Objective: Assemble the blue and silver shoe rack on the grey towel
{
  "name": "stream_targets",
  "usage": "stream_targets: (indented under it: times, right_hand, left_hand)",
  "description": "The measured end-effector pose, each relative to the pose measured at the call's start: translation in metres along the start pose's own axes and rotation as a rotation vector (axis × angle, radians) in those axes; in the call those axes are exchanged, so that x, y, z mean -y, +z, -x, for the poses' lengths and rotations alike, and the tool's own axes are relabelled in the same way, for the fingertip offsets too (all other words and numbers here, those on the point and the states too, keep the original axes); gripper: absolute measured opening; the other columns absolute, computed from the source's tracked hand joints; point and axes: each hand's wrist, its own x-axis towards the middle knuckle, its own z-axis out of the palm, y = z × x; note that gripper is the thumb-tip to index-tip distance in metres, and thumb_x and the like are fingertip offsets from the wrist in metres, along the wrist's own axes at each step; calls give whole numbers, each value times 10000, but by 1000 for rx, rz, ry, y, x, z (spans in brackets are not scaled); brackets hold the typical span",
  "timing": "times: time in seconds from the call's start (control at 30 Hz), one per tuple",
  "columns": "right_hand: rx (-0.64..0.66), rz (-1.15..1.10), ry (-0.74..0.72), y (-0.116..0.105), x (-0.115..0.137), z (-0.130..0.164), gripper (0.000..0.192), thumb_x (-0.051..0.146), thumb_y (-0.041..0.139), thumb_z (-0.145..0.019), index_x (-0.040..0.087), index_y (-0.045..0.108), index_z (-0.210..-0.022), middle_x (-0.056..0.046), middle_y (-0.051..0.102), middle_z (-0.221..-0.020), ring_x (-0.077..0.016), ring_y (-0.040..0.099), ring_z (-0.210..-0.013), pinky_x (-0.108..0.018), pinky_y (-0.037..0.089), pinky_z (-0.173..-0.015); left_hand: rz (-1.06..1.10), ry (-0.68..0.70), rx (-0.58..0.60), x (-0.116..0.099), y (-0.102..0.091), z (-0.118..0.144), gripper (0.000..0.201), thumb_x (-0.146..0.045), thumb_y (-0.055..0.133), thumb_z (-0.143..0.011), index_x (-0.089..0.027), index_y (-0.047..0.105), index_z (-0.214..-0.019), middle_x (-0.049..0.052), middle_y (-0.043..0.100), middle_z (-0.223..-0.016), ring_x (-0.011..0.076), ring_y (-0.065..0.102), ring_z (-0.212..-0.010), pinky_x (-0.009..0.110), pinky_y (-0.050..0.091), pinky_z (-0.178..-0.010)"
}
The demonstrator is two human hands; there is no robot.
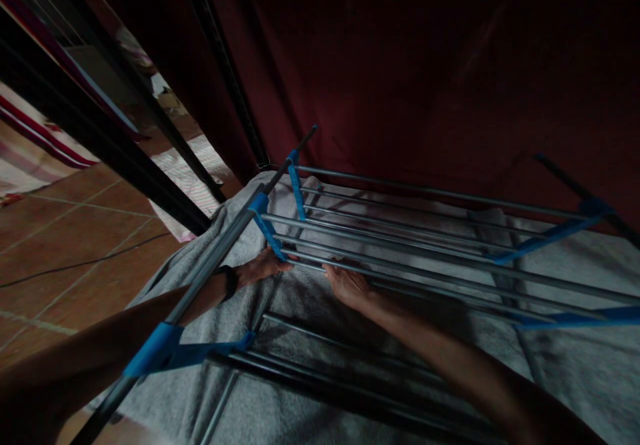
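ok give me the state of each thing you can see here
left hand: at the lower end of a blue bracket, grip partly hidden
right hand: fingers at a lower rod
rack: metal rods joined by blue brackets
grey cloth: spread out, wrinkled
dark red sheet: hanging behind the rack
cable: lying loose on the tiled floor

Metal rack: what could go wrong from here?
Pinch: the left hand is right at the lower end of a blue connector, with the right hand at the tube beside it; a slip might trap a finger.
Shift: the metal rack rests on a soft, rumpled gray blanket, so it could rock or slide if pushed.
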Motion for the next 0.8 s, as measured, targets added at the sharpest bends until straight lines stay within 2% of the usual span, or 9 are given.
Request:
stream_targets:
  times: [0.17,0.3,0.47,0.67,0.8]
  right_hand:
    - [55,38,-16,-3,6,-2,326,306,342,-1038,203,585,-1229,-96,696,-1162,-243,666,-1043,-348,511,-872]
    - [33,49,-2,-2,9,-5,310,295,354,-1034,203,593,-1209,-103,692,-1172,-247,661,-1054,-367,508,-889]
    - [41,15,-5,2,6,-8,311,320,361,-1033,208,602,-1195,-101,695,-1159,-239,661,-1031,-350,500,-861]
    - [41,-53,10,-1,5,-7,286,312,377,-1023,209,599,-1171,-95,699,-1166,-236,646,-1076,-323,465,-861]
    - [56,-83,-4,-6,5,-5,303,328,360,-1023,215,590,-1186,-102,694,-1188,-239,648,-1083,-337,460,-867]
  left_hand:
    - [18,20,-23,3,-1,1,300,-327,773,-566,-147,684,-789,51,683,-814,193,591,-766,331,502,-728]
    - [49,13,-28,2,0,3,249,-285,761,-585,-139,675,-767,41,668,-799,175,584,-762,315,500,-735]
    - [42,-2,-27,0,2,5,260,-328,755,-591,-147,646,-744,19,619,-724,159,540,-698,295,475,-658]
    - [33,45,-6,0,0,4,285,-345,753,-598,-155,640,-778,44,645,-801,187,572,-788,330,489,-757]
    - [17,19,-25,3,0,2,261,-324,750,-584,-159,636,-750,26,628,-751,167,544,-705,314,480,-689]
